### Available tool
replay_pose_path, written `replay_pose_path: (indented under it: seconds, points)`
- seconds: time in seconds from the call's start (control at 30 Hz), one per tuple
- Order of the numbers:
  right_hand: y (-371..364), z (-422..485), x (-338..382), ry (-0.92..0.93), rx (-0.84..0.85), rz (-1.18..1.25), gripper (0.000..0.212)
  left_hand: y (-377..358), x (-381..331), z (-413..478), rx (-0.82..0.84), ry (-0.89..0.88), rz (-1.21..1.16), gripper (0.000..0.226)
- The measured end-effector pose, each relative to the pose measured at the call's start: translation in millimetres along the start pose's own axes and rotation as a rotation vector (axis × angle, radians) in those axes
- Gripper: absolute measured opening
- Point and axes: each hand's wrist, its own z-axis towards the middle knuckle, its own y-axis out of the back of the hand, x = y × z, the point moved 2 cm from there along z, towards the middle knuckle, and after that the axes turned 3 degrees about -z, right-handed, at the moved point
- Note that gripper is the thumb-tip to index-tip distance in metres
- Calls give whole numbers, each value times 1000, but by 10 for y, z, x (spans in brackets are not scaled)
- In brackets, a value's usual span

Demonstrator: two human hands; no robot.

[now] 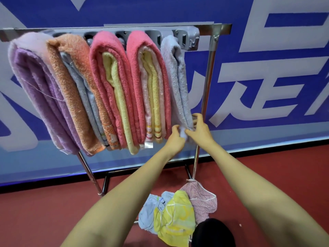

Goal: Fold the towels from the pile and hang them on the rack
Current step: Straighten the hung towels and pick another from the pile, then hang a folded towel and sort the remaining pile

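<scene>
Forearms (124, 193) stretch over the towel pile (170, 211) on the red floor (53, 214), by the right foot of the rack (208, 82). Five folded towels (106, 77) hang on its top bar. At the right end, left hand (175, 137) and right hand (201, 130) each pinch the bottom edge of the grey towel (175, 77).

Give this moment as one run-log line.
phase: hanging; left hand, right hand: pinch lower end of grey towel; rack: grey towel at right end; pile: on floor
</scene>
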Motion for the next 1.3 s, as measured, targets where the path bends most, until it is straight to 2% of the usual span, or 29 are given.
replay_pose_path:
  seconds: [0.13, 0.3, 0.57, 0.67, 0.8, 0.9, 1.03, 1.2, 1.3]
  points:
    - [-103, -57, -79, 72, 189, -13, 61, -23, 174, 17, -87, 20, -10, 42]
    - [-180, -160, -202, 66, 242, -34, 55, -15, 577, -174, -122, -13, -14, 62]
    - [-595, -445, -885, -14, 292, -206, 57, 0, 1480, -142, -91, 110, 203, 62]
    - [-925, -556, -1352, -48, 362, -414, 58, -28, 2074, -33, 5, 156, 375, 63]
    - [-1444, -823, -2013, -98, 679, -909, 53, -76, 3001, -53, 166, 295, 674, 58]
    - [-1776, -1014, -2523, -131, 816, -1064, 49, -118, 3549, -50, 274, 394, 866, 61]
    - [-2245, -1266, -2985, -187, 881, -1042, 51, -289, 4116, 5, 380, 451, 980, 63]
    - [-2760, -1477, -3367, -427, 850, -810, 63, -536, 4525, 101, 503, 482, 951, 68]
    - [-2942, -1490, -3508, -442, 823, -730, 75, -631, 4651, 192, 552, 459, 925, 64]
